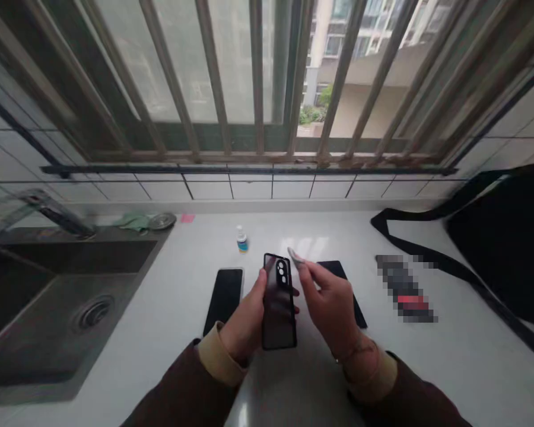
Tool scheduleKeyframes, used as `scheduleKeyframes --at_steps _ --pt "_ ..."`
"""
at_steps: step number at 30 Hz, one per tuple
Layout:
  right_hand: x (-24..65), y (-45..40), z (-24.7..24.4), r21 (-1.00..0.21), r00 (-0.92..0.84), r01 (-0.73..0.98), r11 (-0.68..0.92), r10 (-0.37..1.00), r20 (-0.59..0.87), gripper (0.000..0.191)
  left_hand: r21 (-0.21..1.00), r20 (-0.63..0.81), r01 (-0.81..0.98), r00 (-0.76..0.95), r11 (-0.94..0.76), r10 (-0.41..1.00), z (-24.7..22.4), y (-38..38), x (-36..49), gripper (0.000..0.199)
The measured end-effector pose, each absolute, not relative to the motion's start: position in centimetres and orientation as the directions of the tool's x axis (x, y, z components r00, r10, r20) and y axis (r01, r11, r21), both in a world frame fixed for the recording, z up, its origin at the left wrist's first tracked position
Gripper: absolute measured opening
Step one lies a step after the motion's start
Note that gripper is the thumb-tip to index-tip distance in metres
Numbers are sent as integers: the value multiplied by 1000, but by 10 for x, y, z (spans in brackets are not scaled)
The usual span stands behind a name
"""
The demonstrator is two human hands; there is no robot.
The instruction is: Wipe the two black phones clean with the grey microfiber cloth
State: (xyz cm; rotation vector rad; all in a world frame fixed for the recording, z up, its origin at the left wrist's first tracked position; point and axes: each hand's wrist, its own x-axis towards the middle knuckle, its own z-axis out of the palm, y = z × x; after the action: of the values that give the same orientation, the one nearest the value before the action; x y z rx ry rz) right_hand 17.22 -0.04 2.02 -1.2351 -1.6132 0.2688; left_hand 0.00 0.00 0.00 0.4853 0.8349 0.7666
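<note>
A phone case (277, 311) with a black rim, a smoky see-through back and camera cut-outs is upright in my left hand (249, 314), whose fingers wrap behind it. My right hand (331, 302) pinches a small greyish-white piece (295, 257), perhaps a folded cloth or wipe, just beside the case's top right corner. Left of my left hand lies a phone (225, 296) with a dark screen. Another dark flat device (336, 268) lies partly hidden beneath my right hand. Behind the case stands a small white bottle (242, 240) with a blue label.
A metal sink (111, 284) with a faucet (62, 216) is on the left; a green cloth (133, 222) lies at its back edge. On the right, a black bag (507, 237) with a long strap lies near a blurred-out item (404, 287). A barred window rises behind the white counter (160, 367).
</note>
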Motion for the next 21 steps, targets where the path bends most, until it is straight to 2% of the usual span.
scheduleKeyframes --at_steps 3,6,10,16,21 --pt "164 -4 8 -547 -129 596 587 743 657 28 678 -343 -481 463 557 817 -1 -2 7 64" --pt "162 -4 5 -493 -210 583 646 707 676 29 700 -260 -525 444 484 858 4 -2 10 54" --pt "163 -2 10 -510 -312 481 714 682 661 27 669 -275 -566 414 482 868 17 -3 10 51" --pt "161 -8 14 -593 -530 224 774 607 592 22 633 -478 -571 243 523 844 27 5 -1 65" --pt "160 -15 19 -639 -620 104 762 552 558 21 673 -427 -603 156 428 891 28 13 -15 66"
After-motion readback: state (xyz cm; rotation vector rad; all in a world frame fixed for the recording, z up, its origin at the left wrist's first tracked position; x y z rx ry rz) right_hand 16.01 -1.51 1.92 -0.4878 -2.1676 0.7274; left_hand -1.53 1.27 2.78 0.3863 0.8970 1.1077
